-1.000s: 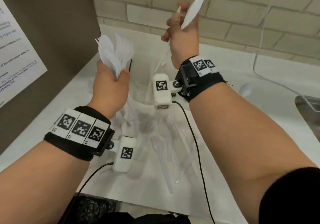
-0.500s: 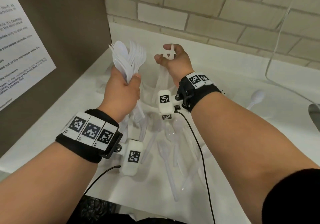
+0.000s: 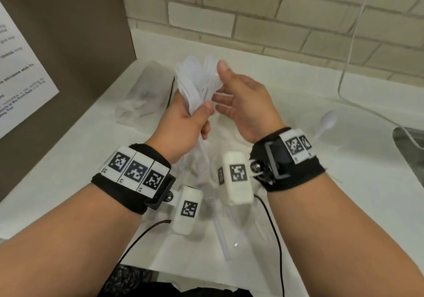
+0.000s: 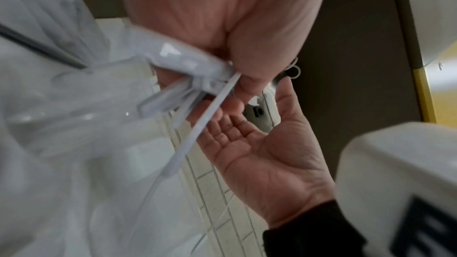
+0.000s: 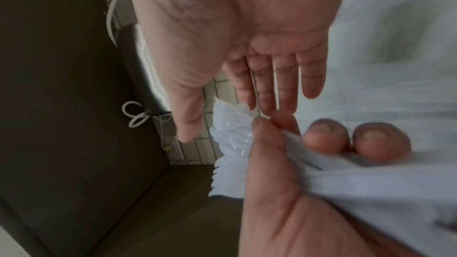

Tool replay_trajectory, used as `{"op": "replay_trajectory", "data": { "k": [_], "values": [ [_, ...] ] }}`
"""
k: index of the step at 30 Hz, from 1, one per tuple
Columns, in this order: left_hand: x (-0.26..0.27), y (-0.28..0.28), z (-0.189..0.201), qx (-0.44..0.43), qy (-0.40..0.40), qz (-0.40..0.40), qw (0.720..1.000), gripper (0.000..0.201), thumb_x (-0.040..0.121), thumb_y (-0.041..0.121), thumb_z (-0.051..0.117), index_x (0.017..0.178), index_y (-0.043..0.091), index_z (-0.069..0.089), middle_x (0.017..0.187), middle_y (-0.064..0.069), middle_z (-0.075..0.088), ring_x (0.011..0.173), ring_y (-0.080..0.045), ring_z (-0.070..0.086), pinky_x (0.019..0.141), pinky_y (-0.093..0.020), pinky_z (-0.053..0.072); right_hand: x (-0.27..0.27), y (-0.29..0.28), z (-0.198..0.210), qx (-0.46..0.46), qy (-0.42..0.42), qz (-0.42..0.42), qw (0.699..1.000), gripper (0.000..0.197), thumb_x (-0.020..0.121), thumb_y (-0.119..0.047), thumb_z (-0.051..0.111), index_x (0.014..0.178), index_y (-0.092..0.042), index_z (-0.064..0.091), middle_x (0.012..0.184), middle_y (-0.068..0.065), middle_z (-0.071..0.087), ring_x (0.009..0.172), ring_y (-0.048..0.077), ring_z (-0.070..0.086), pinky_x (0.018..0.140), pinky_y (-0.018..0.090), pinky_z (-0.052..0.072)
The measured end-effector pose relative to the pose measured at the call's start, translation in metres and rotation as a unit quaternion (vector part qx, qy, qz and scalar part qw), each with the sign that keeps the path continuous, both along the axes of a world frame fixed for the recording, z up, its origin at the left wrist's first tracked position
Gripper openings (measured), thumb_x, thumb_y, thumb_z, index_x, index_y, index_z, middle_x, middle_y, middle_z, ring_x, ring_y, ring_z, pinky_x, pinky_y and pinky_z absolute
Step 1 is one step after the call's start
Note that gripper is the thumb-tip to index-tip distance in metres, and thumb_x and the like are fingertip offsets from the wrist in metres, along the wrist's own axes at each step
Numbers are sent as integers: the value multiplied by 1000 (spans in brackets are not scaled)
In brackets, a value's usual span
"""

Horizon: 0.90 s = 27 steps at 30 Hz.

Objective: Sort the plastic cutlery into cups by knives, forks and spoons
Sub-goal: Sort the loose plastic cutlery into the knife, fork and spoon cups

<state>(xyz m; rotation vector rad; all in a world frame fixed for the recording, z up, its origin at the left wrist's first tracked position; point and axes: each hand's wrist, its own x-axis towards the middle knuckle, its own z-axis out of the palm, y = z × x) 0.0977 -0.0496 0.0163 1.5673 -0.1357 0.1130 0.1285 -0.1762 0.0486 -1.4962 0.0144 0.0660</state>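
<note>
My left hand (image 3: 183, 124) grips a thick bundle of white plastic cutlery (image 3: 197, 78) upright by the handles; spoon bowls and fork tines fan out at its top. My right hand (image 3: 243, 99) is empty, palm turned toward the bundle, fingers straight, thumb by the cutlery tops. The right wrist view shows those straight fingers (image 5: 284, 77) just above the left thumb (image 5: 267, 153) and the bundle (image 5: 232, 134). In the left wrist view the handles (image 4: 188, 89) stick out below my left fist. Clear plastic cups (image 3: 146, 90) stand at the back left. Loose cutlery (image 3: 231, 223) lies under my wrists.
A single white spoon (image 3: 325, 122) lies alone on the white counter (image 3: 344, 193) to the right. A sink edge (image 3: 408, 147) shows at far right, with a white cable (image 3: 344, 76) hanging down the brick wall. A brown panel with a paper notice (image 3: 20, 85) closes off the left side.
My right hand came down from high with a white piece, lowered it toward the cups, and is now empty and open beside the bundle. My left hand moved the bundle toward the middle.
</note>
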Motion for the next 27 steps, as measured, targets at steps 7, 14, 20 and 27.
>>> {"op": "replay_trajectory", "data": {
  "k": [7,14,20,27],
  "values": [
    [-3,-21,-6,-71,84,-102,989,41,95,23,56,132,7,49,94,-5,67,64,-14,63,61,-33,52,-29,-22,-6,65,1,-11,998,10,95,-8,56,88,-4,62,66,2,66,53,14,61,55,28,53],
    [-4,-32,-12,-77,118,-106,984,28,98,18,51,122,6,56,96,-3,69,65,-14,68,59,-30,56,-31,-38,-8,93,17,-129,987,18,99,-15,49,104,-6,64,84,8,68,70,20,65,69,35,56],
    [0,-36,-16,-39,97,-67,992,20,97,17,53,114,7,52,83,-3,63,55,-14,53,59,-35,47,-27,-41,-7,31,-45,-183,982,13,99,-15,47,98,-13,60,67,1,46,49,11,42,50,28,43],
    [-2,-40,-13,0,56,-113,992,29,97,12,52,126,10,54,77,4,63,58,-14,52,58,-34,49,-29,-30,-14,-24,-31,-101,994,20,80,-9,74,95,-2,62,76,15,57,51,13,51,41,18,39]
  ]
}}
